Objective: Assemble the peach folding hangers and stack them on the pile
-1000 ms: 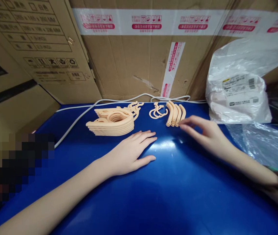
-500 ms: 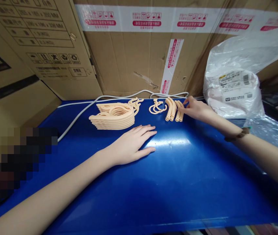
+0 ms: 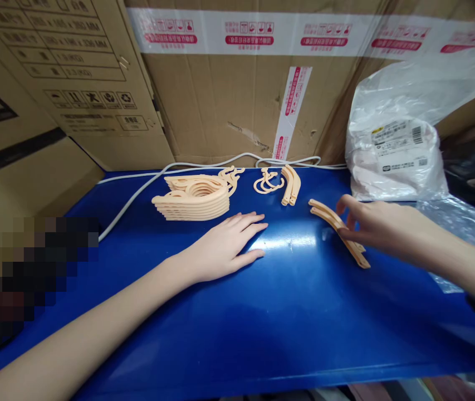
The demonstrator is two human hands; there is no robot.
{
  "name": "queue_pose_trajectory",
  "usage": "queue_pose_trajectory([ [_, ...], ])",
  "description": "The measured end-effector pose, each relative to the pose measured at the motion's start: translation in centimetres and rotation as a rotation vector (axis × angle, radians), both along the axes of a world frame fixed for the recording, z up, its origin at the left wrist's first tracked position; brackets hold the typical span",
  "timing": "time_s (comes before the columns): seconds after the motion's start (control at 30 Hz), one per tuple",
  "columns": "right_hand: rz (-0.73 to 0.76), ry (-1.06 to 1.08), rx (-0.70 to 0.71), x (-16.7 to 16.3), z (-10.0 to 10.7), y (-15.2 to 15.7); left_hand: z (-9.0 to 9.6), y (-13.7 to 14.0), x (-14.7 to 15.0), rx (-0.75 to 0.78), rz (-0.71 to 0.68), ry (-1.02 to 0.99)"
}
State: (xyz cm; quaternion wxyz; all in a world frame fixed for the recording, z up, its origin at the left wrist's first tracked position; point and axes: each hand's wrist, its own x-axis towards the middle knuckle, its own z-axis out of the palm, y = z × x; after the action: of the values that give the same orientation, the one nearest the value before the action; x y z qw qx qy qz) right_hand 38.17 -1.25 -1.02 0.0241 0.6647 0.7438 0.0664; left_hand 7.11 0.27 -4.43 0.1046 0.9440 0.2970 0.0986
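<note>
My right hand [image 3: 365,223] pinches two curved cream plastic hanger arms [image 3: 329,216] near their middle, at the right of the blue table. They lie side by side, slanting down to the right. My left hand [image 3: 231,245] rests flat on the table with fingers stretched out, holding nothing. Just behind it sits a stack of folded cream hangers [image 3: 195,206], with several hooks [image 3: 231,178] at its right end. More loose hooks [image 3: 268,182] lie farther right, beside another group of curved hanger arms [image 3: 290,186].
Cardboard boxes [image 3: 229,100] stand along the back and left of the blue table [image 3: 229,334]. A white cable [image 3: 137,197] runs along the back. At the right are a filled white plastic bag [image 3: 396,150] and clear plastic film [image 3: 450,223].
My right hand has drawn two hanger arms away from the group, toward me and to the right, and they have turned to a slant. My left hand has stayed in place.
</note>
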Motion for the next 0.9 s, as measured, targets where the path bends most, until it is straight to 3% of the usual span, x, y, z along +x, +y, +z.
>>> queue_pose_trajectory([
  [0.07, 0.085, 0.007, -0.055, -1.0, 0.0, -1.6, 0.2, -0.3, 0.2, -0.028, 0.007, -0.028],
  [0.13, 0.27, 0.123, -0.073, -2.4, 0.0, -2.5, 0.6, -0.6, 0.4, -0.054, 0.021, -0.077],
  [0.2, 0.432, 0.232, -0.114, -3.9, 0.0, -2.5, 0.9, -0.8, 0.7, -0.059, 0.039, -0.123],
  [0.33, 0.566, 0.272, -0.201, -6.5, 0.0, -1.4, 1.1, -0.9, 0.8, -0.031, 0.034, -0.143],
  [0.57, 0.675, 0.242, -0.195, -7.6, 0.7, 1.2, 0.5, -0.6, 0.4, -0.079, 0.084, -0.213],
  [0.77, 0.651, 0.104, 0.016, -7.0, 1.9, 6.8, 0.5, -0.6, 0.7, -0.093, 0.112, -0.244],
  [0.9, 0.613, 0.005, 0.111, -6.6, 1.5, 10.8, 0.6, -0.7, 0.8, -0.116, 0.155, -0.255],
])
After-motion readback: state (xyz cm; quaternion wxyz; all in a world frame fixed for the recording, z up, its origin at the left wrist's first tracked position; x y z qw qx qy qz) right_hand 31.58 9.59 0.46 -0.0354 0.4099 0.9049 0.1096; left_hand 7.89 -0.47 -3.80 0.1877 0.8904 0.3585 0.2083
